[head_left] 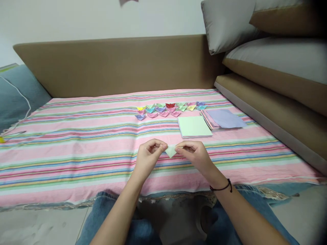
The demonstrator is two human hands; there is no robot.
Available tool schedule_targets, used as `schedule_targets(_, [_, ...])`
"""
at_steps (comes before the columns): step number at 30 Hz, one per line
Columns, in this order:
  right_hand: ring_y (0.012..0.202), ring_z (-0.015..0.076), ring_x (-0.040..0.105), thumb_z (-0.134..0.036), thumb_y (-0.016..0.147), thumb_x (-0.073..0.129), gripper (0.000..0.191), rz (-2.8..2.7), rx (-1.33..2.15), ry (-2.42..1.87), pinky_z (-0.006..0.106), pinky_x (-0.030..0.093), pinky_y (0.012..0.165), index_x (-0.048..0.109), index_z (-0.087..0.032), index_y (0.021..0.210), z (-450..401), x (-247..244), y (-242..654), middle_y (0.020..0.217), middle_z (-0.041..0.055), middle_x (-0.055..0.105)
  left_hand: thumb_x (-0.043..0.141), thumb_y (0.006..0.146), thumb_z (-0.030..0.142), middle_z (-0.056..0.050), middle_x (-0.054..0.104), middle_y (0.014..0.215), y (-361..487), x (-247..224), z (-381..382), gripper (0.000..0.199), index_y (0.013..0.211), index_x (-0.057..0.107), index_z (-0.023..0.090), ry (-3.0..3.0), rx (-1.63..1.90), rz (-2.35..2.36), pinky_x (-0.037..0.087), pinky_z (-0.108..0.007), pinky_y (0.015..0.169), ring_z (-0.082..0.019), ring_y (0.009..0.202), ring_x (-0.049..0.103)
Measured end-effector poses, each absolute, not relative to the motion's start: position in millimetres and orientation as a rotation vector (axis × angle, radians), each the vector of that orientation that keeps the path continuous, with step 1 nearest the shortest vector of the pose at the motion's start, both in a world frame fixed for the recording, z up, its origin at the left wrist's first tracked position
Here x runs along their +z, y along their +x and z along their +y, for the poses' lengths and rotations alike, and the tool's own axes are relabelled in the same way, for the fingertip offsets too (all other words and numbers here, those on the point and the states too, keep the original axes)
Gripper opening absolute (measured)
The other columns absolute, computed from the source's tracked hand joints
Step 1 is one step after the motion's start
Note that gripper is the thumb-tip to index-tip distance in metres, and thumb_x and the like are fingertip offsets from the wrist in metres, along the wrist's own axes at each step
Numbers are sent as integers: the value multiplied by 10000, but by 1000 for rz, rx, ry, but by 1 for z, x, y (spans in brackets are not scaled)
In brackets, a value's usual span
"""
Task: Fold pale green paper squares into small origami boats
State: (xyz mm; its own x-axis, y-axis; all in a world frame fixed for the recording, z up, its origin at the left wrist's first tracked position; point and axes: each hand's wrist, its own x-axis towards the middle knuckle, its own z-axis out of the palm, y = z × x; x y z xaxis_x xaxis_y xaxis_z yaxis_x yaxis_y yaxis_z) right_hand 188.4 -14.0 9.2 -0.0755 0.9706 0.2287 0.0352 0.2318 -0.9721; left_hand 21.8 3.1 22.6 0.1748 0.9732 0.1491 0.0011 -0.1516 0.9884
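Grip of the left hand (150, 154) and right hand (195, 153) is pinching closed on opposite ends of the folded green paper (171, 151), over the striped cloth (102, 149). Creased paper boats (170, 106) are standing in rows beyond. Green-topped (194, 126) and purple-topped (226, 119) square stacks are lying nearer. Padded cushions (278, 58) are flanking the right side.

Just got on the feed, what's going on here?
A person's left hand and right hand hold a small pale green folded paper between them, its point facing down, over a striped cloth. Beyond them lie a square stack topped with light green paper and a looser pile topped with lavender paper. Rows of small folded paper boats in several colours sit farther back.
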Motion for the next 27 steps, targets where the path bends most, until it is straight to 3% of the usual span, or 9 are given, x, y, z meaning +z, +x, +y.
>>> schedule_targets(3, [657, 176, 613, -301, 705, 678, 132, -1243, 1074, -1043, 292, 488, 620, 685, -172, 678, -14, 5, 184, 680, 36, 677, 692, 689, 283, 55, 561, 597, 33, 17, -2, 255, 881, 556, 185, 1274, 1198, 922, 464, -215, 566, -97, 559, 565])
schedule_targets(8, [644, 158, 594, -294, 679, 690, 124, -1236, 1099, -1064, 280, 479, 609, 665, -173, 691, -11, 0, 183, 672, 22, 650, 724, 645, 302, 27, 578, 533, 35, 10, 1, 264, 680, 512, 149, 1267, 1090, 957, 478, -222, 522, -112, 506, 587])
schedule_targets(13, [612, 145, 582, -289, 655, 706, 148, -1263, 1219, -1076, 268, 458, 579, 667, -160, 715, -11, -1, 187, 652, 16, 647, 748, 615, 279, 29, 592, 514, 27, 7, 6, 287, 750, 528, 151, 1290, 945, 898, 478, -227, 465, -116, 454, 573])
schedule_targets(19, [566, 116, 544, -328, 669, 708, 191, -1104, 1349, -1008, 251, 437, 534, 692, -147, 724, -13, 3, 184, 637, 10, 628, 690, 686, 249, 16, 609, 675, 32, 4, 6, 173, 752, 564, 152, 1292, 1229, 940, 516, -236, 585, -105, 574, 606])
schedule_targets(22, [617, 131, 582, -344, 707, 685, 210, -1041, 1460, -944, 280, 485, 603, 708, -141, 753, -15, 4, 183, 659, 22, 641, 653, 724, 245, -31, 661, 766, 32, 4, 5, 103, 770, 645, 153, 1465, 1275, 1039, 519, -251, 638, -142, 686, 632])
schedule_targets(27, [646, 151, 623, -310, 671, 727, 181, -991, 1396, -953, 321, 531, 685, 715, -152, 759, -14, 0, 183, 682, 29, 676, 662, 725, 292, -51, 704, 875, 33, 6, 0, 178, 866, 692, 187, 1660, 1262, 1154, 533, -291, 709, -196, 839, 648])
